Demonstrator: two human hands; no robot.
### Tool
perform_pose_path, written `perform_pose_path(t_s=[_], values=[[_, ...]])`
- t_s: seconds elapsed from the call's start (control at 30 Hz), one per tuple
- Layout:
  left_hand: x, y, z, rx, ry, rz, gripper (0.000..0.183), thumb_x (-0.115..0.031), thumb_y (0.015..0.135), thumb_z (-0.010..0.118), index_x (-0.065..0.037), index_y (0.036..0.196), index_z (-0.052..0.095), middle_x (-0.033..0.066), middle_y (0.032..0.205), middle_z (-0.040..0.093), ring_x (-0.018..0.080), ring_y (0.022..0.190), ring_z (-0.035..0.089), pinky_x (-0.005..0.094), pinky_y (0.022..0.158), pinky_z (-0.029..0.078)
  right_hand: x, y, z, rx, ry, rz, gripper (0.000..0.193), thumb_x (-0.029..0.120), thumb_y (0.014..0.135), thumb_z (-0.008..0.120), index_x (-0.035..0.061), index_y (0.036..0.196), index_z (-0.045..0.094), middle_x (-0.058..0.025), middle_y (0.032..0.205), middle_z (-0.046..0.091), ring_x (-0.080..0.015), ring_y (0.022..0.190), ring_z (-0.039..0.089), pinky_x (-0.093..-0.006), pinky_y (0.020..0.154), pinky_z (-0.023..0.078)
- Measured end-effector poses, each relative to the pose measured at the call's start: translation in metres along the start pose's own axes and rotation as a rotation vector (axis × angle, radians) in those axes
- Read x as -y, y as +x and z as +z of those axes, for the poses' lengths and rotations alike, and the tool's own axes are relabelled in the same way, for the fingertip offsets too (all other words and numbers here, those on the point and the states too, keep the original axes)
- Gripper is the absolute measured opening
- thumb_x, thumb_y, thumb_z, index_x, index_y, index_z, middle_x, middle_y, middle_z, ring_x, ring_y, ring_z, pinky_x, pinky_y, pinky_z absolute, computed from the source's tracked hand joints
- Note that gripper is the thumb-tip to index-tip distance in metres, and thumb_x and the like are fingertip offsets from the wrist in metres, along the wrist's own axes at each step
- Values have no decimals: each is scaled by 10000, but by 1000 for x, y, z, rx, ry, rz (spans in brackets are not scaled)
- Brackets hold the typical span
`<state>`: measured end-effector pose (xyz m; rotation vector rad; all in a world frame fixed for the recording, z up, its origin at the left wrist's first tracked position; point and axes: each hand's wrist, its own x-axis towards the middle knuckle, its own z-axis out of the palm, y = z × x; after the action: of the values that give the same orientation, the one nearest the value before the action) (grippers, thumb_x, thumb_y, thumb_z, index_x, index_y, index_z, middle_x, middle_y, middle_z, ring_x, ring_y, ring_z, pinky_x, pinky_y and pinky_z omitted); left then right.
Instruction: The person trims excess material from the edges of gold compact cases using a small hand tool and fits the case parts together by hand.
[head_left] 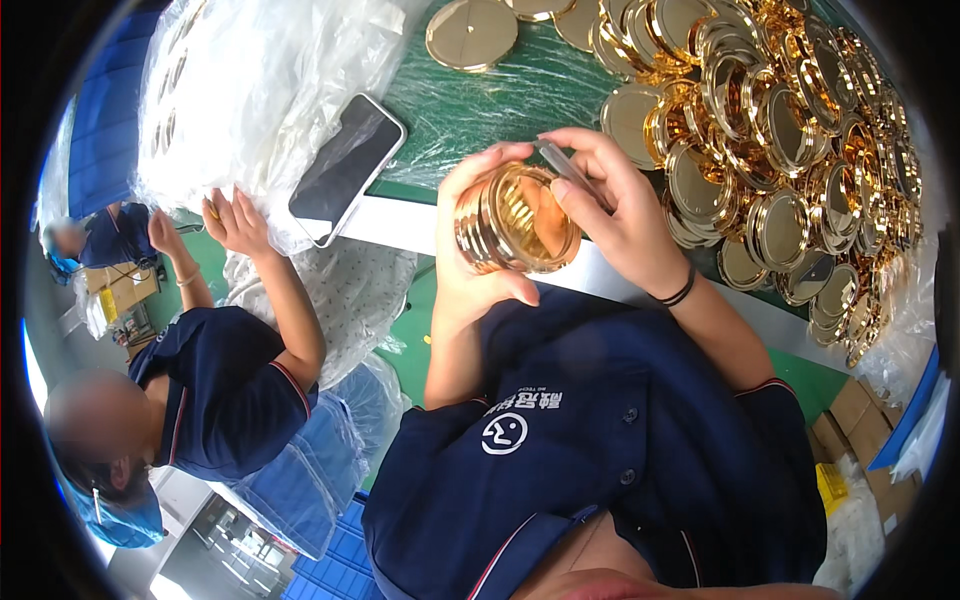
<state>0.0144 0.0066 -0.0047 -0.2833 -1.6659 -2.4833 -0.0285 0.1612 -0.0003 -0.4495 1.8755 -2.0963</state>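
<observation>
My left hand is wrapped around shiny gold round lids, apparently a short stack, with ridged rims. The hollow inside of the front lid is turned toward my right hand and mirrors its surroundings. My right hand pinches a slim, flat, greyish strip between thumb and fingers, close beside the lid's rim. What the strip is, and whether it touches the gold, I cannot make out.
A large heap of gold lids covers the green table's right side. One lid lies apart at the back. Left of my hands are a phone and clear plastic bags. A co-worker in dark blue reaches toward the bags.
</observation>
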Motion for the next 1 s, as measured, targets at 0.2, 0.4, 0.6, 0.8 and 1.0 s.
perform_pose_path(t_s=[0.2, 0.4, 0.6, 0.8, 1.0], values=[[0, 0, 14, -92, 127, 23, 1091, -359, 454, 891, -26, 1311, 305, 186, 1263, 425, 274, 1152, 461, 380, 974, 385, 0, -3, 6, -45, 24, 9, 273, 72, 874, 543, 10, 1129, 470, 0, 714, 473, -44, 607, 436, -202, 543, 373], [-3, 6, 0, -103, 292, 65, 1005, -250, 507, 884, -27, 1298, 305, 217, 1251, 428, 276, 1134, 472, 378, 957, 394, 2, 2, 0, -50, 11, 14, 247, 71, 869, 556, 18, 1103, 496, -25, 744, 520, -75, 618, 499, -226, 552, 406], [-12, 13, -20, 24, 724, -67, 928, -218, 530, 861, -10, 1271, 343, 179, 1217, 474, 263, 1120, 483, 372, 950, 398, 8, 8, -5, -91, -508, -132, 215, 62, 819, 580, 98, 1030, 565, -65, 876, 586, -233, 749, 619, -336, 628, 498], [-7, 16, -22, -20, 599, -45, 799, -187, 505, 856, -28, 1184, 465, 126, 1169, 506, 239, 1070, 512, 358, 931, 401, 5, 7, -5, -15, -717, -188, 164, 115, 828, 572, 123, 991, 587, -13, 948, 567, -231, 730, 614, -336, 597, 506], [-10, 15, -24, -38, 467, -177, 783, -129, 539, 836, -8, 1196, 427, 125, 1171, 487, 208, 1053, 513, 331, 913, 416, 5, 8, -6, 6, -754, -156, 161, 112, 819, 581, 129, 979, 600, -4, 933, 558, -220, 685, 613, -334, 568, 507]])
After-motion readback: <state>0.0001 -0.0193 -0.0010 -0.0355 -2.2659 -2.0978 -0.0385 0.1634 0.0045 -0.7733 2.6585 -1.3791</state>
